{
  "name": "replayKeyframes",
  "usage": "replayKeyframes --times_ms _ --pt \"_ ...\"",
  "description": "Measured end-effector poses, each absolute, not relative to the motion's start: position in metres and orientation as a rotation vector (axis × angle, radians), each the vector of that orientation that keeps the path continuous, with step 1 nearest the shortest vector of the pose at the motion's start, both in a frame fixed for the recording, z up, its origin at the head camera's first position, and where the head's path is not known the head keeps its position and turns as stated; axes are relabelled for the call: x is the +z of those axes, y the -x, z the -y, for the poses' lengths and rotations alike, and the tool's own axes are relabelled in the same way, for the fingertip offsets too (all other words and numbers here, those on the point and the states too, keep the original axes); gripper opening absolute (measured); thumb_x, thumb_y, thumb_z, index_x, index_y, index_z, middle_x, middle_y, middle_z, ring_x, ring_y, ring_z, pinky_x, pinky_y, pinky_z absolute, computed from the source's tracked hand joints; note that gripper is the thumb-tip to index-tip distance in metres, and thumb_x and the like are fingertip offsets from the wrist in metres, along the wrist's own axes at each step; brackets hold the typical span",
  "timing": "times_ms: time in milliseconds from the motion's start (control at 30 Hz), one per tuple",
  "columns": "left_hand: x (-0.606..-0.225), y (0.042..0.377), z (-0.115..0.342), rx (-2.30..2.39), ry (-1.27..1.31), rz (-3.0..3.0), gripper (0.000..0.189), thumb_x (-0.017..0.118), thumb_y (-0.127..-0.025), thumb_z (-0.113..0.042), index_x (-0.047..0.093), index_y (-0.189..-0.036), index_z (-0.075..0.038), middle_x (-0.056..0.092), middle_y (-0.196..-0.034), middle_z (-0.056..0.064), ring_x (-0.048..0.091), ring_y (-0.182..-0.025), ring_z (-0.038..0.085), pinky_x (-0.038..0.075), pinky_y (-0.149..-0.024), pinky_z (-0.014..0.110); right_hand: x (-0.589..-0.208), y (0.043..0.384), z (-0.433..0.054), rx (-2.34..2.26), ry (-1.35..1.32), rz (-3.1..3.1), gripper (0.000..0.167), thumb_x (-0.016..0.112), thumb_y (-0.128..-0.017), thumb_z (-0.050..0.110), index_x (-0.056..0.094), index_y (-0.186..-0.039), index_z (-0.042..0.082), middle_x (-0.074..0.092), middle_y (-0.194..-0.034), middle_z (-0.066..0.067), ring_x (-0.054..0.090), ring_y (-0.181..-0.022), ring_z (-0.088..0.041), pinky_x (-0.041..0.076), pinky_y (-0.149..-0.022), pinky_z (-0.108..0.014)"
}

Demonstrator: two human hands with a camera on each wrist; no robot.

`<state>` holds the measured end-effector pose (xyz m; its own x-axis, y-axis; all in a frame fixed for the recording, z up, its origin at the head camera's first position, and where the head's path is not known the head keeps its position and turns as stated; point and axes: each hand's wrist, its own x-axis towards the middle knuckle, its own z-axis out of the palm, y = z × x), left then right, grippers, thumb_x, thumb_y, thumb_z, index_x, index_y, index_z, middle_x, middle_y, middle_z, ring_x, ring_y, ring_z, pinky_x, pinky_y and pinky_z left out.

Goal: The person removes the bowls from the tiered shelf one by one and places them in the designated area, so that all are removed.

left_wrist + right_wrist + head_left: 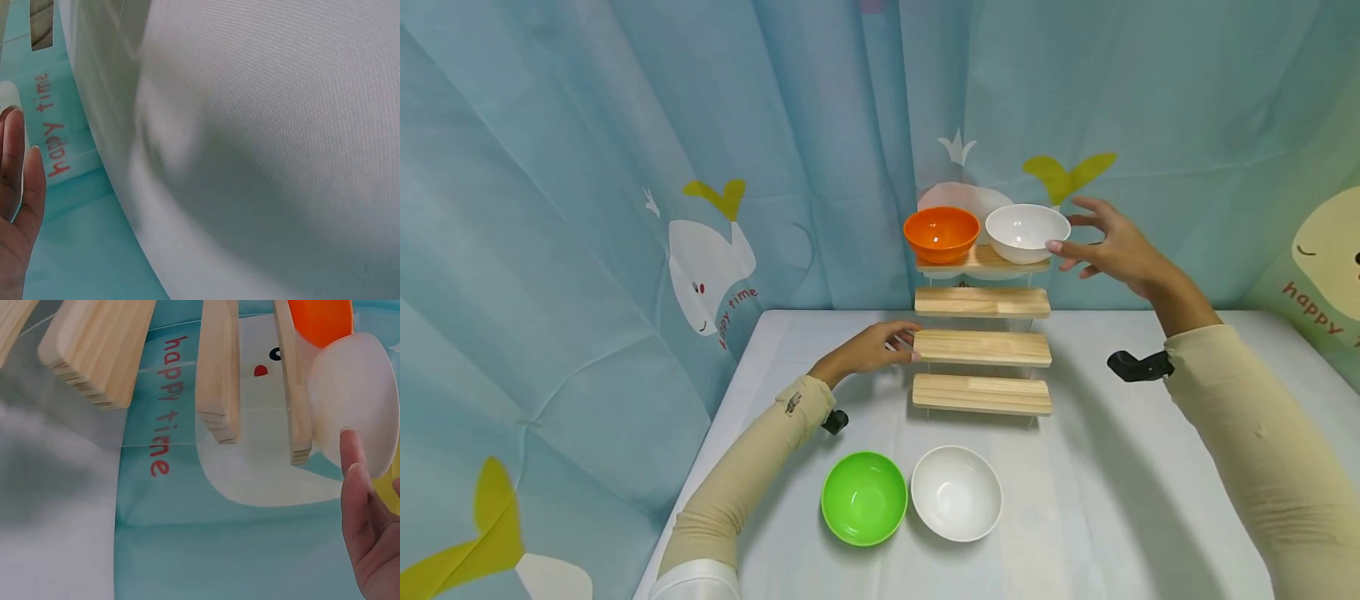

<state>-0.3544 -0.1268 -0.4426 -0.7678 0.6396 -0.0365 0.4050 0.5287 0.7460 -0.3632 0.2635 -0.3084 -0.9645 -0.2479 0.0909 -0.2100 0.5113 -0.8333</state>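
Note:
At the right end of the top board of a stepped wooden rack [982,302] sits a white bowl [1026,229]. An orange bowl [942,233] stands beside it on the left. My right hand [1108,242] is at the white bowl's right side, fingers spread, the thumb at its wall; in the right wrist view a fingertip appears against the bowl [350,394]. My left hand [880,346] is by the left end of a lower board [982,347], fingers loosely bent; whether it touches the wood I cannot tell. The left wrist view shows only part of that hand [19,181].
A green bowl [864,498] and a second white bowl [957,493] stand side by side on the white-covered table [1120,533] in front of the rack. Behind and at the sides hangs a blue curtain [842,150] with printed whales.

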Motion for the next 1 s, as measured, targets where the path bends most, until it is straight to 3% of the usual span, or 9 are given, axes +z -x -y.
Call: replayKeyframes --times_ms 300,500,1000 --pt "-0.443 0.354 0.127 1.094 -0.880 -2.470 0.056 0.068 -0.098 -0.032 0.050 -0.148 -0.015 0.061 -0.132 0.009 0.062 -0.112 0.022 0.052 -0.099 0.031 -0.305 0.377 -0.254 -1.445 0.379 -2.665 0.097 0.065 -0.097 0.039 -0.002 -0.163 0.015 0.013 -0.165 -0.024 0.071 -0.076 -0.005 0.059 -0.066 -0.026" --pt "-0.444 0.355 0.127 1.096 -0.894 -2.466 0.057 0.068 -0.097 -0.032 0.050 -0.148 -0.014 0.061 -0.132 0.010 0.062 -0.112 0.022 0.052 -0.100 0.031 -0.306 0.385 -0.248 -1.405 0.375 -2.653 0.100 0.066 -0.096 0.037 -0.005 -0.162 0.015 0.015 -0.164 -0.027 0.071 -0.074 -0.006 0.058 -0.065 -0.026" --pt "-0.442 0.354 0.126 1.095 -0.884 -2.465 0.058 0.069 -0.097 -0.033 0.050 -0.148 -0.015 0.061 -0.132 0.009 0.063 -0.112 0.021 0.051 -0.101 0.033 -0.311 0.390 -0.239 -1.331 0.335 -2.674 0.111 0.077 -0.089 0.036 -0.004 -0.162 0.016 0.055 -0.130 -0.028 0.071 -0.076 -0.011 0.058 -0.068 -0.036"
